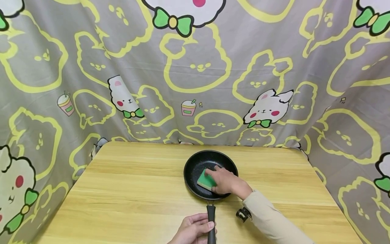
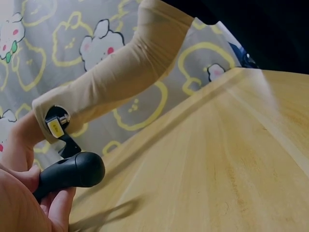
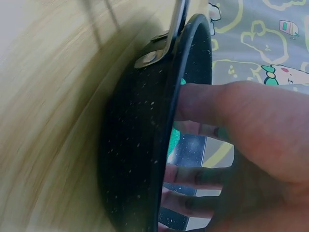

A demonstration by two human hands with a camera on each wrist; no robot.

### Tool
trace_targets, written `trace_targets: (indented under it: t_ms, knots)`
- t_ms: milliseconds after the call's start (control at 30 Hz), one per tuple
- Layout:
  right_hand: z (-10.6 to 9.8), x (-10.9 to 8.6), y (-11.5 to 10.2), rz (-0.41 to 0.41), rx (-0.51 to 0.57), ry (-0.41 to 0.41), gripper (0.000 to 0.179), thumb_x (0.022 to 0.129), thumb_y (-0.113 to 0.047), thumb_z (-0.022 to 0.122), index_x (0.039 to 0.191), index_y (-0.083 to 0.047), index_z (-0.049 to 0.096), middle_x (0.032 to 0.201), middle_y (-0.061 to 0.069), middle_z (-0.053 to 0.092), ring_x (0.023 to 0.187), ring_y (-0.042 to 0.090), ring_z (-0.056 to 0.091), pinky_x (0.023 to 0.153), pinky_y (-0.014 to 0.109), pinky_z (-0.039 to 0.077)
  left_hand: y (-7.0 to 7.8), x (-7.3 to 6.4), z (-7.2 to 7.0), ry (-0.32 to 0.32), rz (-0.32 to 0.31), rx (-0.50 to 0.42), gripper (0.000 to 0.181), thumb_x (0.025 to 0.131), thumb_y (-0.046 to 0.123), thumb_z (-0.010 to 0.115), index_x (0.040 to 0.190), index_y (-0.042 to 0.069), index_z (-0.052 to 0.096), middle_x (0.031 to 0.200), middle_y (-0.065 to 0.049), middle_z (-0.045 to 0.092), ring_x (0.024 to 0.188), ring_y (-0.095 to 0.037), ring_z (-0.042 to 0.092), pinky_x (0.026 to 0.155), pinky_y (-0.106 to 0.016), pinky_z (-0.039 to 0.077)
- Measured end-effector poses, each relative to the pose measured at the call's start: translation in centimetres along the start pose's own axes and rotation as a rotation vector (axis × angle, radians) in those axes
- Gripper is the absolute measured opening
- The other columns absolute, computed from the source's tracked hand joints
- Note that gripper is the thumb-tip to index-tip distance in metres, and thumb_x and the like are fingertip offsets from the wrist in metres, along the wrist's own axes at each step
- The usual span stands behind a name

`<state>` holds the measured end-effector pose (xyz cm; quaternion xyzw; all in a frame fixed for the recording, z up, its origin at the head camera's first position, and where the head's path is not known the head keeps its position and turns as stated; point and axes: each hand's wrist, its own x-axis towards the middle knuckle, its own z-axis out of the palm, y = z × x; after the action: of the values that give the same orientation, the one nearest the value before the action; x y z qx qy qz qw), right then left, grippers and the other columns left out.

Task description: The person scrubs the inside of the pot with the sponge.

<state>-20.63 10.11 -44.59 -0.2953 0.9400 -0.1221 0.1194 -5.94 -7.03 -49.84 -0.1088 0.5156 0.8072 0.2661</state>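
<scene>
A black speckled frying pan [image 1: 191,178] sits on the table, its handle pointing toward me. My left hand [image 1: 195,228] grips the black handle [image 1: 211,213], thumb on top; the left wrist view shows the rounded handle end [image 2: 87,170] sticking out past the fingers. Inside the pan, my right hand [image 1: 223,179] holds a green-topped sponge [image 1: 204,180] against the bottom, thumb at the near side and fingers over it. From the right wrist, the pan's outer wall [image 3: 135,140] hides most of the sponge [image 3: 174,141] and the fingertips.
The pan stands on a light wooden table [image 1: 137,183] near its far middle. A grey curtain [image 1: 213,98] with cartoon prints hangs behind and at both sides. A small black camera [image 1: 243,214] is strapped at the right wrist, just above the table.
</scene>
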Motion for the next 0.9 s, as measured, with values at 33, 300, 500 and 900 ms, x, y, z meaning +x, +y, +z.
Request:
trace_targets:
  t_ms: [33,300,500,900]
  knots:
    - [-0.07,-0.03,-0.04,-0.013,0.01,-0.004,0.046,0.088,-0.016,0.082,0.128,-0.019,0.058,0.113,0.013,0.057,0.092,0.025,0.055,0.076,0.045,0.054,0.01,0.0,0.0,-0.002,-0.001,-0.001,0.037,0.095,0.002,0.071,0.128,-0.012,0.06,0.102,-0.012,0.072,0.089,-0.02,0.072,0.082,-0.04,0.062]
    - [-0.54,0.02,-0.36,-0.101,0.082,-0.048,0.042,0.087,-0.013,0.08,0.125,-0.015,0.06,0.108,0.009,0.061,0.095,0.023,0.055,0.079,0.041,0.051,-0.01,0.02,-0.13,-0.012,0.006,0.003,0.036,0.095,0.002,0.071,0.127,-0.011,0.061,0.1,-0.011,0.072,0.089,-0.021,0.072,0.081,-0.04,0.062]
    - [-0.7,0.46,-0.53,-0.112,0.116,-0.087,0.043,0.087,-0.015,0.078,0.126,-0.017,0.061,0.111,0.006,0.061,0.094,0.02,0.052,0.078,0.037,0.049,0.0,-0.02,-0.22,-0.02,0.002,0.006,0.035,0.096,0.003,0.071,0.127,-0.01,0.061,0.1,-0.011,0.071,0.089,-0.021,0.072,0.082,-0.041,0.062]
    - [-0.87,0.9,-0.53,-0.133,0.215,-0.136,0.042,0.088,-0.019,0.078,0.126,-0.017,0.06,0.099,0.001,0.061,0.083,0.014,0.051,0.069,0.028,0.044,-0.07,-0.07,-0.25,-0.041,-0.003,0.006,0.033,0.096,0.003,0.07,0.126,-0.008,0.062,0.099,-0.01,0.071,0.089,-0.02,0.073,0.082,-0.04,0.062]
